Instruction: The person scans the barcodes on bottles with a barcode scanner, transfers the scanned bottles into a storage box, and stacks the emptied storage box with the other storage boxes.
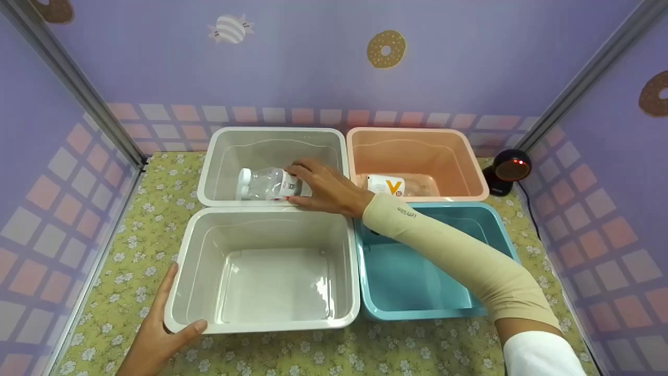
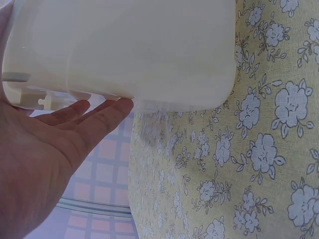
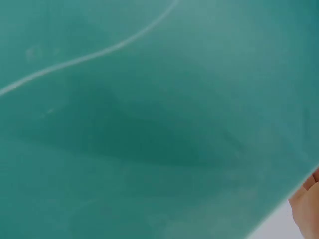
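A clear plastic bottle [image 1: 265,184] with a white cap and a printed label lies on its side in the grey back-left bin [image 1: 206,183]. My right hand [image 1: 331,190] grips its label end from above, the cap pointing left. Only part of that hand [image 3: 306,209] shows in the right wrist view, past a blurred teal wall. At the near left corner of the cream front bin [image 1: 282,284], my left hand [image 1: 156,324] touches the rim, thumb at the front and fingers along the left side. Its fingers [image 2: 112,115] lie straight against the bin's outside in the left wrist view.
Behind my right forearm, a peach bin [image 1: 438,151] holds another bottle [image 1: 386,185] with a white label and an orange V. A blue bin [image 1: 417,282] stands front right, beneath the sleeved arm. A black scanner [image 1: 506,172] with red lights stands at the right by the wall.
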Demonstrator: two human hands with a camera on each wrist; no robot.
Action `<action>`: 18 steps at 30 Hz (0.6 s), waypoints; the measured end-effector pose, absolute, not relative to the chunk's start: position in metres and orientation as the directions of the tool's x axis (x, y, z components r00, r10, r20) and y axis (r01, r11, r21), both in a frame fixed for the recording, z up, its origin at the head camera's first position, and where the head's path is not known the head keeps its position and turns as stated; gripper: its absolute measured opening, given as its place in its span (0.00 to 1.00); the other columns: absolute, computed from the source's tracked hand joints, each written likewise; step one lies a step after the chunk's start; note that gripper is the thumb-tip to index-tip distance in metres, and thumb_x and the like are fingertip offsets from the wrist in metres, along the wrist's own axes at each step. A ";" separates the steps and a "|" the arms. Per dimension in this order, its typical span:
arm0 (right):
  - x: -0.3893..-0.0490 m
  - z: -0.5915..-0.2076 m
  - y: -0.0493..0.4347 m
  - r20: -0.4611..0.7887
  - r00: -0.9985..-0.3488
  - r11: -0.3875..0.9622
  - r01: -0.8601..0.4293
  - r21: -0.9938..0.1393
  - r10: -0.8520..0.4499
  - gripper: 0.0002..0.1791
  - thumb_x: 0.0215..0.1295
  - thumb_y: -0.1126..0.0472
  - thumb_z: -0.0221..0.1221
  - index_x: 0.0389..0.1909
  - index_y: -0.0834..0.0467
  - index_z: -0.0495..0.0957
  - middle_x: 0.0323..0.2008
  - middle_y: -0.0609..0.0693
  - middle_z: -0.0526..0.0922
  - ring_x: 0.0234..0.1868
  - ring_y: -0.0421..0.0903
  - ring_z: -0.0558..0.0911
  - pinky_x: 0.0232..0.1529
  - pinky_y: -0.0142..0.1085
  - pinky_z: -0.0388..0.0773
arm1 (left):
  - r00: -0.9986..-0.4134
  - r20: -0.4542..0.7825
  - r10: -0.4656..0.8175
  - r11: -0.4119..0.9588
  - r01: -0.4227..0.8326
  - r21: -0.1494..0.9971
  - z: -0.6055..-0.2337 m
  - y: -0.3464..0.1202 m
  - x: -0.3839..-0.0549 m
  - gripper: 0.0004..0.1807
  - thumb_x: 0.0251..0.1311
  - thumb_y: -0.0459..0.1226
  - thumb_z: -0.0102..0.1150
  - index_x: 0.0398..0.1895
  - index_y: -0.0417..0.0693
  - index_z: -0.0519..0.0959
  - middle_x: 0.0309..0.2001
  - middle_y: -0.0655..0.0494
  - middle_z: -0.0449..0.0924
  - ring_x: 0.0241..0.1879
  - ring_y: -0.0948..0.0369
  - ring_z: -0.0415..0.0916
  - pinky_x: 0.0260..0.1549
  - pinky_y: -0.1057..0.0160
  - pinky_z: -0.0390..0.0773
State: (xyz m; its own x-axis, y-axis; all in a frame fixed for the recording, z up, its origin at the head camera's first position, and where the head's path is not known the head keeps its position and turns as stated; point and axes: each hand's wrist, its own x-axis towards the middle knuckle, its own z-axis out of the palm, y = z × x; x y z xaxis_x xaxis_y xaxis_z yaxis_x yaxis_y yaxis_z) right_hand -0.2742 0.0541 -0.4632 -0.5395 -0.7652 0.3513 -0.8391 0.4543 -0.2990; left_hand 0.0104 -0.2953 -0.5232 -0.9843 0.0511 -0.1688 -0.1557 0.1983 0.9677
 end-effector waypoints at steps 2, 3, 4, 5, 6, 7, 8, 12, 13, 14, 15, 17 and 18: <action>-0.273 -0.463 0.055 0.336 -0.554 0.466 -0.828 -0.312 -0.762 0.37 0.75 0.45 0.72 0.74 0.63 0.75 0.69 0.59 0.78 0.66 0.54 0.80 0.70 0.43 0.80 | -0.985 -0.166 0.049 0.206 -0.153 0.966 -0.523 -0.295 0.011 0.63 0.72 0.32 0.68 0.92 0.77 0.34 0.86 0.29 0.41 0.69 0.24 0.68 0.52 0.56 0.88; -0.272 -0.463 0.056 0.327 -0.562 0.472 -0.823 -0.316 -0.760 0.37 0.75 0.45 0.71 0.75 0.62 0.75 0.69 0.59 0.77 0.67 0.54 0.80 0.70 0.43 0.80 | -0.985 -0.165 0.047 0.209 -0.152 0.966 -0.522 -0.295 0.011 0.63 0.72 0.33 0.68 0.92 0.77 0.34 0.86 0.29 0.40 0.69 0.24 0.67 0.52 0.56 0.88; -0.272 -0.463 0.058 0.322 -0.564 0.475 -0.821 -0.315 -0.760 0.37 0.75 0.45 0.71 0.75 0.62 0.75 0.70 0.59 0.77 0.67 0.54 0.79 0.70 0.43 0.80 | -0.985 -0.168 0.047 0.203 -0.155 0.967 -0.522 -0.295 0.011 0.63 0.72 0.33 0.68 0.92 0.78 0.34 0.86 0.29 0.41 0.69 0.24 0.68 0.52 0.56 0.88; -0.272 -0.462 0.059 0.320 -0.565 0.478 -0.820 -0.314 -0.760 0.38 0.76 0.45 0.71 0.76 0.62 0.74 0.71 0.60 0.77 0.68 0.55 0.79 0.71 0.44 0.80 | -0.984 -0.171 0.047 0.199 -0.158 0.967 -0.522 -0.295 0.011 0.63 0.73 0.33 0.68 0.92 0.78 0.34 0.86 0.28 0.42 0.69 0.24 0.68 0.52 0.56 0.89; -0.271 -0.462 0.061 0.318 -0.567 0.481 -0.819 -0.311 -0.760 0.38 0.76 0.44 0.70 0.76 0.62 0.74 0.71 0.60 0.76 0.69 0.56 0.79 0.72 0.44 0.79 | -0.983 -0.176 0.045 0.194 -0.164 0.967 -0.522 -0.294 0.011 0.62 0.73 0.32 0.68 0.92 0.77 0.34 0.85 0.28 0.43 0.69 0.25 0.69 0.52 0.56 0.89; -0.271 -0.462 0.063 0.317 -0.568 0.484 -0.819 -0.308 -0.759 0.38 0.76 0.44 0.70 0.77 0.62 0.73 0.72 0.60 0.76 0.69 0.56 0.79 0.72 0.45 0.79 | -0.983 -0.178 0.043 0.192 -0.167 0.967 -0.522 -0.294 0.011 0.62 0.73 0.32 0.68 0.92 0.77 0.34 0.85 0.28 0.44 0.68 0.26 0.70 0.52 0.56 0.89; -0.270 -0.461 0.065 0.318 -0.569 0.486 -0.819 -0.306 -0.758 0.38 0.76 0.44 0.70 0.77 0.62 0.73 0.72 0.61 0.76 0.69 0.57 0.79 0.72 0.46 0.79 | -0.982 -0.183 0.039 0.193 -0.172 0.966 -0.522 -0.294 0.011 0.62 0.73 0.33 0.68 0.92 0.77 0.34 0.84 0.28 0.45 0.68 0.26 0.71 0.51 0.56 0.89; -0.268 -0.458 0.073 0.338 -0.572 0.488 -0.818 -0.304 -0.748 0.37 0.76 0.46 0.71 0.76 0.62 0.73 0.71 0.62 0.77 0.67 0.57 0.80 0.69 0.49 0.82 | -0.980 -0.194 0.038 0.200 -0.183 0.963 -0.522 -0.295 0.011 0.62 0.73 0.33 0.68 0.92 0.77 0.34 0.84 0.29 0.47 0.67 0.29 0.72 0.50 0.57 0.88; -0.268 -0.457 0.075 0.344 -0.573 0.490 -0.818 -0.302 -0.744 0.37 0.76 0.46 0.71 0.76 0.62 0.73 0.71 0.61 0.77 0.67 0.57 0.81 0.68 0.49 0.83 | -0.980 -0.194 0.039 0.202 -0.182 0.962 -0.522 -0.295 0.011 0.62 0.73 0.33 0.68 0.92 0.78 0.34 0.83 0.29 0.48 0.67 0.30 0.73 0.50 0.57 0.88; -0.267 -0.456 0.078 0.349 -0.574 0.493 -0.817 -0.299 -0.741 0.36 0.77 0.46 0.70 0.76 0.62 0.74 0.71 0.61 0.77 0.66 0.57 0.81 0.68 0.48 0.83 | -0.980 -0.195 0.040 0.202 -0.183 0.962 -0.522 -0.296 0.010 0.62 0.73 0.33 0.68 0.92 0.78 0.34 0.83 0.30 0.48 0.67 0.30 0.73 0.50 0.57 0.88; -0.267 -0.455 0.080 0.353 -0.575 0.493 -0.817 -0.299 -0.738 0.36 0.77 0.46 0.70 0.76 0.61 0.74 0.71 0.61 0.77 0.66 0.56 0.81 0.67 0.48 0.84 | -0.980 -0.194 0.040 0.205 -0.182 0.962 -0.522 -0.296 0.010 0.62 0.73 0.33 0.68 0.92 0.78 0.34 0.83 0.30 0.48 0.66 0.31 0.73 0.49 0.57 0.88; -0.266 -0.452 0.085 0.365 -0.572 0.496 -0.819 -0.288 -0.734 0.35 0.78 0.44 0.68 0.76 0.61 0.74 0.71 0.60 0.77 0.66 0.55 0.81 0.67 0.47 0.84 | -0.981 -0.192 0.038 0.217 -0.179 0.960 -0.521 -0.296 0.010 0.62 0.73 0.33 0.69 0.92 0.78 0.35 0.83 0.30 0.49 0.66 0.31 0.74 0.49 0.58 0.88; -0.265 -0.451 0.088 0.373 -0.568 0.493 -0.823 -0.284 -0.733 0.35 0.78 0.44 0.68 0.75 0.61 0.74 0.71 0.60 0.77 0.66 0.55 0.81 0.67 0.46 0.84 | -0.981 -0.190 0.036 0.227 -0.177 0.958 -0.520 -0.297 0.009 0.62 0.73 0.33 0.69 0.92 0.78 0.35 0.83 0.29 0.49 0.66 0.31 0.74 0.49 0.58 0.88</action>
State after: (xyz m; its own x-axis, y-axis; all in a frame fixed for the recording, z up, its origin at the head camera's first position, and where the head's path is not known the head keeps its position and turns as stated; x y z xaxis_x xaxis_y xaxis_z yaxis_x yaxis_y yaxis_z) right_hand -0.2652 0.0879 -0.4513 -0.5683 -0.7335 0.3730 -0.8225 0.4930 -0.2835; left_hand 0.0093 -0.2967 -0.5204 -0.9811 0.0357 -0.1901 -0.1773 0.2268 0.9577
